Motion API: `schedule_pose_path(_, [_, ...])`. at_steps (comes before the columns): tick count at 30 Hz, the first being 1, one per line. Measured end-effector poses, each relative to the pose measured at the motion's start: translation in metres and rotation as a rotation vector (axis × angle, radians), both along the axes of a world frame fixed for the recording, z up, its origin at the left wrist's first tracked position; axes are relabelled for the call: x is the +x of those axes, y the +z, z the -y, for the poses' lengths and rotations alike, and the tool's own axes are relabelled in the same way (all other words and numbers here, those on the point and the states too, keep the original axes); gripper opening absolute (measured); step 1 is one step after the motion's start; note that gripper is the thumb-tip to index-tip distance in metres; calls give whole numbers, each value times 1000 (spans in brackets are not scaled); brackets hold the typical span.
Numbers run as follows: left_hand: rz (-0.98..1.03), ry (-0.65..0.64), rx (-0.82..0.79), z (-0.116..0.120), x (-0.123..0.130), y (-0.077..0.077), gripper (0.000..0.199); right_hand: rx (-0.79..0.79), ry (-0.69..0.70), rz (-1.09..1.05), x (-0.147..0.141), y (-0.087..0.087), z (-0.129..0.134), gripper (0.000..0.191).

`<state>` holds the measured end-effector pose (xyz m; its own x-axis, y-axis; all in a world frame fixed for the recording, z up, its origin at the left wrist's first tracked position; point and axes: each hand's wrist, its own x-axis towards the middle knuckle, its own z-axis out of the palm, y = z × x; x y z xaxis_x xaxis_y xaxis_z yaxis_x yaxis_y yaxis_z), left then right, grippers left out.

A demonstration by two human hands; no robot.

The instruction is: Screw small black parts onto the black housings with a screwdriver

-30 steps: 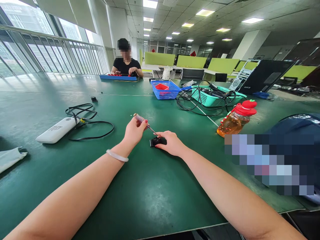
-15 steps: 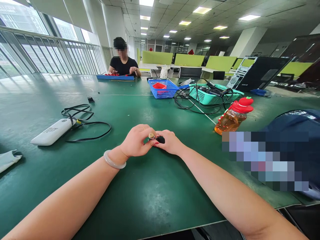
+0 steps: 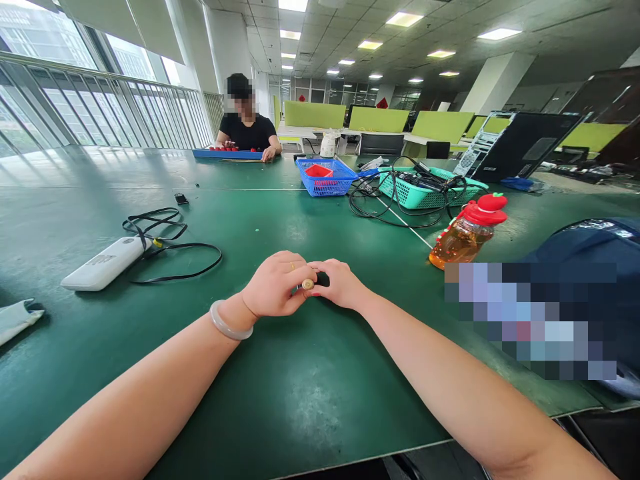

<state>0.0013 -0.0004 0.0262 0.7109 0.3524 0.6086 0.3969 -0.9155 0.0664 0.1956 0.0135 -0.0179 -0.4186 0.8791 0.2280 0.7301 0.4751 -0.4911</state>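
My left hand (image 3: 277, 285), with a pale bangle (image 3: 230, 322) at its wrist, is closed on a small stick-like thing whose round tan-gold end (image 3: 307, 285) points towards me. Fingers cover most of it, so its kind does not show. Close against it, my right hand (image 3: 341, 285) has thumb and fingers curled around a small black piece (image 3: 323, 279), largely hidden. The two hands meet at the fingertips, just over the green table (image 3: 310, 387).
A white power bank (image 3: 105, 265) with a black cable lies left. Beyond are a blue basket (image 3: 320, 189), a teal basket (image 3: 415, 200) of cables and a red-lidded bottle (image 3: 463, 240). Dark blue cloth (image 3: 590, 253) is at right. A person (image 3: 247, 130) sits opposite.
My left hand has tipped the tan-gold end slightly down and right, towards me. My right hand stays nearly still. The person opposite has lowered one hand to the table.
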Motion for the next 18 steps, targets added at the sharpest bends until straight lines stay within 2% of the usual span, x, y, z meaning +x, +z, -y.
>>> schedule_pose_path(7, [-125, -174, 22, 10, 7, 5, 17, 27, 3, -6, 0, -1, 0, 47])
schedule_pose_path(10, [-91, -180, 48, 9, 6, 5, 13, 38, 5, 4, 0, -2, 0, 45])
schedule_pose_path(12, [-48, -132, 52, 5, 2, 2, 12, 36, -1, -1, -1, -2, 1, 48])
schedule_pose_path(14, [3, -30, 30, -1, -3, -2, 13, 21, -18, -25, -2, -1, 1, 58])
schedule_pose_path(18, [190, 308, -5, -12, -10, -7, 16, -43, -47, -81, -2, 1, 5, 78])
